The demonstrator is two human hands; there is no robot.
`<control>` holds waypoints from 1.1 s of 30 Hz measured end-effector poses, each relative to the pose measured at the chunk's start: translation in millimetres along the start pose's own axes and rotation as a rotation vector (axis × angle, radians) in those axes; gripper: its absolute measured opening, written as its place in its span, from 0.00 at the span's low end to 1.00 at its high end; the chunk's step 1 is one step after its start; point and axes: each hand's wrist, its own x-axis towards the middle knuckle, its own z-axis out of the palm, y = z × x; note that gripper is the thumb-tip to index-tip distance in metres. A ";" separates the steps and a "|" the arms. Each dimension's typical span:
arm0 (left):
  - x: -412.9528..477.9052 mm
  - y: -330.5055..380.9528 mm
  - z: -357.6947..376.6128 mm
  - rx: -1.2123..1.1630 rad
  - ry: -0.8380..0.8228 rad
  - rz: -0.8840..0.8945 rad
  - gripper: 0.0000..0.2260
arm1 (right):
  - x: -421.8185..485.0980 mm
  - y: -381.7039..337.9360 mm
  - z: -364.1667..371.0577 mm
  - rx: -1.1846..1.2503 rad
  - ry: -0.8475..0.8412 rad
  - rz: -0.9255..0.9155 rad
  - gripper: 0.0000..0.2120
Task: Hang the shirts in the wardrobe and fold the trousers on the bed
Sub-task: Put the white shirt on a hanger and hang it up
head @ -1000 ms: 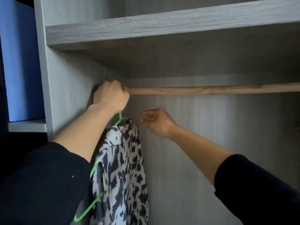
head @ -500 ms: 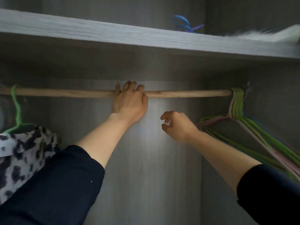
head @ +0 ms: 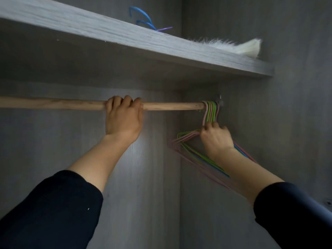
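Dark sleeves (head: 53, 212) nearest. Left grip (head: 124, 119) clamped over rod (head: 53, 103) mid-span, fingers curled across top. Right grip (head: 215, 139) closed on necks of hangers (head: 211, 112), just below hooks bunched at rod's right end, against wardrobe (head: 287, 123) side wall. Above: shelf (head: 107, 31); blue hanger (head: 143, 17) and white fur (head: 242, 46) on top.

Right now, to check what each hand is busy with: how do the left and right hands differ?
The left hand curls over the wooden rail; the right hand grips the bunched hangers at the rail's right end. The left hand sits at rail height; the right hand is below it. Both reach up from dark sleeves.
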 end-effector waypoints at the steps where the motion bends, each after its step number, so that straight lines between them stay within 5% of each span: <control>1: 0.1 -1.0 1.1 0.005 0.012 0.004 0.23 | 1.3 0.5 2.4 -0.027 -0.003 0.002 0.16; 9: -1.0 -3.2 7.9 0.014 0.097 0.008 0.19 | 14.9 4.1 -3.5 0.000 -0.036 -0.028 0.11; 14: -1.3 -2.9 10.2 0.010 0.108 0.000 0.18 | 21.7 10.6 -13.7 0.484 -0.088 0.192 0.12; 18: -1.7 -3.1 11.4 0.014 0.128 0.004 0.17 | 32.8 4.5 -16.5 0.752 -0.096 0.257 0.07; 23: -2.1 -3.7 12.2 -0.009 0.143 0.015 0.17 | 48.5 -14.2 -12.8 1.045 -0.049 0.309 0.14; 33: -8.9 -2.4 0.2 -0.101 -0.012 0.022 0.23 | 2.5 -53.7 -19.5 1.021 -0.054 0.252 0.08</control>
